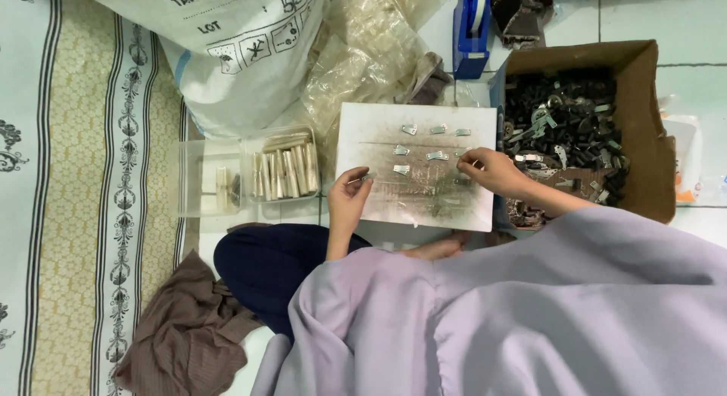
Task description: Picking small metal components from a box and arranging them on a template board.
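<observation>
Hands first: the person's left hand (347,199) sits at about 8 o'clock off the white board (379,207), fingers curled in and pinching what looks like one small metal clip, though it's too tiny to be sure. The right hand (488,170) is over at 3 o'clock, fingertips nearly closed and touching down on the board's right edge; can't tell whether there's a piece between them or not.

The little metal clips (434,155) are laid out in loose rows across the upper half of the board, a few near its top edge, a few in the middle. At 2 o'clock from the board is a cardboard box (651,123) piled with dark and silvery parts. At 9 o'clock, a clear plastic tub (250,142) holds bundled strips.

What could go wrong, guessing here: the board seems to rest on the person's lap, so a knee shift or a sleeve brushing across could scatter those rows. The pieces are small enough to slip from a pinch too.
</observation>
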